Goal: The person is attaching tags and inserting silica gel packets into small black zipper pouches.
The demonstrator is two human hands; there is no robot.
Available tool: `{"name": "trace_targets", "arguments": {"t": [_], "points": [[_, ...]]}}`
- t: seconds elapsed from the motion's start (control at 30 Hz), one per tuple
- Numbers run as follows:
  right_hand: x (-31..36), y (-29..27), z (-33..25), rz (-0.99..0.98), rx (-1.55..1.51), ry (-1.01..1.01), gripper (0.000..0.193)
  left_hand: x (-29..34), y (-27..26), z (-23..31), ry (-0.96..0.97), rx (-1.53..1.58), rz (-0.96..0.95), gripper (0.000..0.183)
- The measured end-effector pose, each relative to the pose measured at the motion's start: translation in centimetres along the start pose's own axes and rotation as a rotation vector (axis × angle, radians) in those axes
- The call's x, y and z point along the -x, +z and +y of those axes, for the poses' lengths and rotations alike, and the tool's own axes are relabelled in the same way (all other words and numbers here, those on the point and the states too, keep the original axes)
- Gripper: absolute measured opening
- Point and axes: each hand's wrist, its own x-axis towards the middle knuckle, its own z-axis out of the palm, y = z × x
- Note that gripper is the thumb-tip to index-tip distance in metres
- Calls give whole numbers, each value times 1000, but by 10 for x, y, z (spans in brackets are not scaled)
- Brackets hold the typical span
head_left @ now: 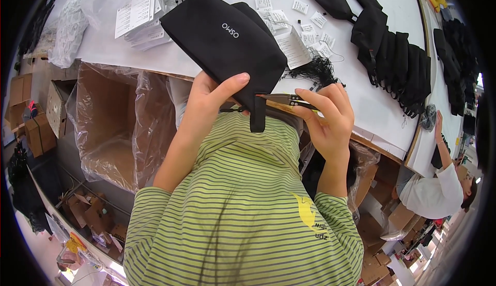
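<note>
My left hand [209,97] grips a black fabric pouch [222,43] by its lower edge, the thumb lying on its front. Small light lettering marks the pouch, and a short black strap tab [257,116] hangs from its narrow end. In my right hand [330,111] is a pair of thread snips [284,99], held between thumb and fingers. The tips of the snips are at the seam where the tab joins the pouch. Whether the blades touch a thread is too small to tell.
White labels [309,27] and a tangle of black thread [312,71] lie on the white table [392,125]. Printed cards [139,14] are stacked left, black pouches [395,58] lined up right. A plastic-lined carton [108,125] stands below the edge. Another person [431,193] works at right.
</note>
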Motion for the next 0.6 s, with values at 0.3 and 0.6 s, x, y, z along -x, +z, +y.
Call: {"name": "trace_targets", "arguments": {"t": [0.3,0.6], "points": [[1,0,-2,44,-22,30,35,0,0,-1,14,0,32,34],[1,7,-4,64,0,41,35,1,2,1,57,-9,11,35]]}}
